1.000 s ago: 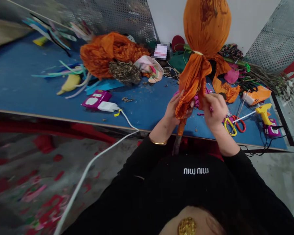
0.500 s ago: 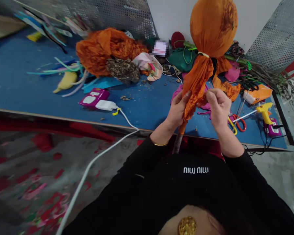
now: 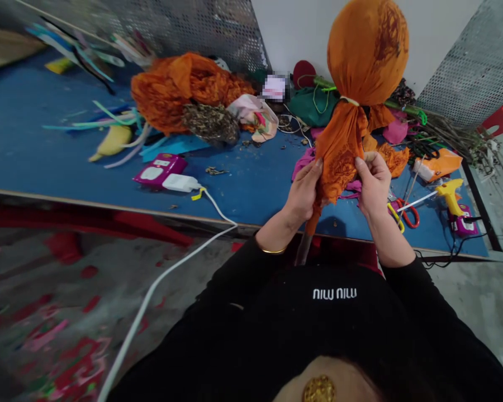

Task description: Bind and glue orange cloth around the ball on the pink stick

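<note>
A round form (image 3: 366, 50) covered in orange cloth with dark markings rises before me, tied at its neck with a pale band (image 3: 349, 101). Below the band hangs loose orange cloth (image 3: 339, 151), spread between both hands. My left hand (image 3: 300, 192) grips its left edge near the stick (image 3: 312, 226), which runs down toward my body, wrapped in orange at the top. Thumb and fingers of my right hand (image 3: 374, 178) pinch the cloth's right edge. Part of the stick is hidden behind the cloth and my left hand.
On the blue table (image 3: 243, 184) lie an orange cloth heap (image 3: 184, 92), a purple-and-white power strip (image 3: 161, 170), a yellow banana-shaped item (image 3: 113, 140), red-and-yellow scissors (image 3: 409, 215) and a yellow glue gun (image 3: 450, 195). A white cable (image 3: 171, 268) crosses the front edge. Dry stems (image 3: 456, 131) lie back right.
The hanging cloth, bunched before, is now spread flatter between my hands, showing its dark pattern. My right hand has shifted slightly left and holds the cloth's right edge.
</note>
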Action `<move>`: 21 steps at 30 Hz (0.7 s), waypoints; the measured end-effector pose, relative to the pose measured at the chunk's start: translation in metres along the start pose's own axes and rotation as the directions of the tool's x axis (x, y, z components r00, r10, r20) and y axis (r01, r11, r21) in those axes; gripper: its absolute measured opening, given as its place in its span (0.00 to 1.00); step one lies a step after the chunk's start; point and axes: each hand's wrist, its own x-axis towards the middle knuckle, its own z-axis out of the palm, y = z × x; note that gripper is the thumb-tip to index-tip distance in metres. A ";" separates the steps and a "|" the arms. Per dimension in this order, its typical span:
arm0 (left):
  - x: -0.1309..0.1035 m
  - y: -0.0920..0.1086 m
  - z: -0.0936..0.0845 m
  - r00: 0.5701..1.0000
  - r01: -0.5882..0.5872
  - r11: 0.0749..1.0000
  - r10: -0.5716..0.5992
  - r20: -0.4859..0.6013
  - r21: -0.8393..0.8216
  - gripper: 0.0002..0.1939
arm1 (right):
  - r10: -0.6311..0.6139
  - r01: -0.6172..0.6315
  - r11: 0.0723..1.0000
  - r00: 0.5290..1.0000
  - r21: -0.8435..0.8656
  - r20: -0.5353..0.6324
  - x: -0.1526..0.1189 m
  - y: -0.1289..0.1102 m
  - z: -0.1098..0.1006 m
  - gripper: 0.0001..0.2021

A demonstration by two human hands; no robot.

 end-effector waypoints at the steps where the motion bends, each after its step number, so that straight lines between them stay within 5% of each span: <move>1: -0.002 0.001 0.002 0.999 0.036 0.999 -0.036 0.009 0.003 0.10 | -0.030 0.030 0.999 0.999 -0.026 -0.012 0.002 0.002 0.001 0.22; 7: -0.011 0.006 0.010 0.987 0.136 0.991 -0.135 0.087 -0.001 0.12 | 0.098 -0.102 0.993 0.992 0.055 0.078 0.002 0.011 0.010 0.26; 11: -0.009 0.000 0.007 0.983 0.139 0.990 -0.140 0.123 0.019 0.12 | 0.182 -0.194 0.980 0.965 0.047 0.189 0.003 0.007 0.011 0.19; 21: -0.008 -0.002 0.009 0.961 0.214 0.977 -0.210 0.181 -0.003 0.09 | -0.014 0.099 0.962 0.948 -0.254 0.317 0.029 -0.009 -0.012 0.03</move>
